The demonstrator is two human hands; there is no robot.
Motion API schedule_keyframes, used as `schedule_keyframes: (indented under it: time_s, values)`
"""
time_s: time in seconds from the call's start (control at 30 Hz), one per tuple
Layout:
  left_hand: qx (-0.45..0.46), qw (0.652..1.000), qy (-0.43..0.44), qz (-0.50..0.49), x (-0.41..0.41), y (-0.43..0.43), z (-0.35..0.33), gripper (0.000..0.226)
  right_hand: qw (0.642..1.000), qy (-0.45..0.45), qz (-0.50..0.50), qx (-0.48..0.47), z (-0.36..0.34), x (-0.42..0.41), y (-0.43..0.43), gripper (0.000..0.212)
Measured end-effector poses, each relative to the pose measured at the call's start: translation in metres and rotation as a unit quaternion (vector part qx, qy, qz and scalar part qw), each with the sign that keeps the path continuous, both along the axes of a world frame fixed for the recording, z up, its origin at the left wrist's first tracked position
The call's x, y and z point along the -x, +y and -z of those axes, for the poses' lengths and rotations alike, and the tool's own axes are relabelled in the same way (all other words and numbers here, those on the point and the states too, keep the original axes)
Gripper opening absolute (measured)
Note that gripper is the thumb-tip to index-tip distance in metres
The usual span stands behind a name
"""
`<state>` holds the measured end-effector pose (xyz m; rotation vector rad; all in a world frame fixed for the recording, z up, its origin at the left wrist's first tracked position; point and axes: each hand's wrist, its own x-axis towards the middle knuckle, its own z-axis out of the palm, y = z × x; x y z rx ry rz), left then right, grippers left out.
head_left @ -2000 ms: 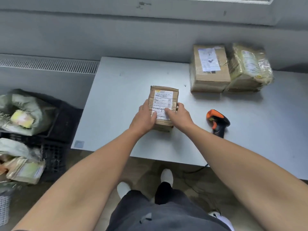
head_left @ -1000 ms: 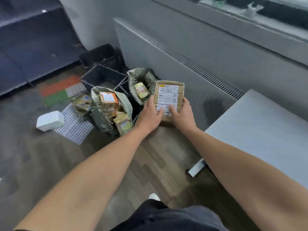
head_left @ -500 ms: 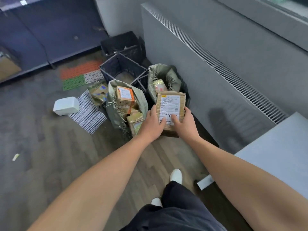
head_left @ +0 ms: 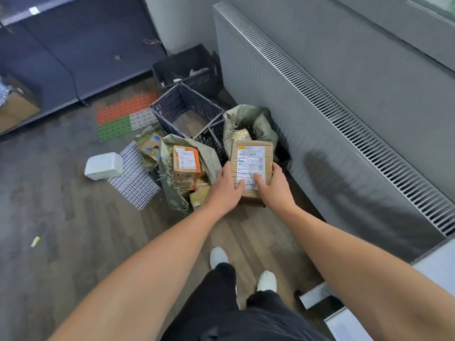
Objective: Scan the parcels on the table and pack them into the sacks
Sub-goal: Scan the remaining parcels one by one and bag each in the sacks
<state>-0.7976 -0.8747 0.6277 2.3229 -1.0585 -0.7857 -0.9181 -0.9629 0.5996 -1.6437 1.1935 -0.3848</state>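
Note:
A brown cardboard parcel (head_left: 251, 158) with a white shipping label is in the air above the floor. My left hand (head_left: 226, 185) grips its left near edge and my right hand (head_left: 275, 188) grips its right near edge, thumbs on the label. Just beyond it stands an open green woven sack (head_left: 258, 119) with a small wrapped parcel (head_left: 240, 135) inside. To the left a second green sack (head_left: 172, 193) holds an orange-labelled box (head_left: 186, 166) and other parcels.
Black plastic crates (head_left: 187, 107) stand behind the sacks, a radiator cover (head_left: 332, 134) runs along the right. A white box (head_left: 104, 166), plastic grid mats (head_left: 133, 178) and a loose parcel (head_left: 149, 148) lie on the wood floor. The table corner (head_left: 438, 267) is at right.
I have turned from the table to the sacks, carrying the parcel in both hands. Over the last second the parcel has come closer to the right-hand sack.

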Motion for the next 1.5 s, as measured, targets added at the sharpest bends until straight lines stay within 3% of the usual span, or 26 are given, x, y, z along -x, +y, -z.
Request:
schedule_keyframes:
  time_s: [0.57,0.83,0.97,1.1,1.2,1.27,1.37,1.5]
  values:
    - [0.045,0.990,0.118,-0.069,-0.167,-0.159,0.084,0.055,0.998,0.055,0.011,-0.028,0.049,-0.164,-0.154,0.057]
    - [0.037,0.976,0.128,-0.173,-0.185,-0.235,0.221,0.053,0.995,0.085,-0.045,-0.021,0.181,-0.200,-0.250,0.031]
    - [0.024,0.976,0.106,-0.190,-0.179,-0.250,0.277,0.053,0.983,0.135,-0.075,0.103,0.249,-0.200,-0.292,0.027]
    - [0.019,0.974,0.107,-0.201,-0.174,-0.259,0.316,0.058,0.941,0.278,-0.105,0.160,0.301,-0.202,-0.328,0.054]
    - [0.024,0.970,0.104,-0.220,-0.174,-0.263,0.330,0.059,0.931,0.335,-0.087,0.119,0.314,-0.210,-0.342,0.081]
    - [0.020,0.968,0.104,-0.226,-0.176,-0.264,0.338,0.060,0.933,0.344,-0.076,0.075,0.321,-0.213,-0.352,0.088]
    - [0.020,0.968,0.112,-0.222,-0.178,-0.265,0.345,0.060,0.949,0.305,-0.051,0.060,0.329,-0.210,-0.364,0.065]
    - [0.020,0.970,0.074,-0.232,-0.177,-0.281,0.345,0.058,0.966,0.227,0.064,0.102,0.309,-0.203,-0.378,0.041]
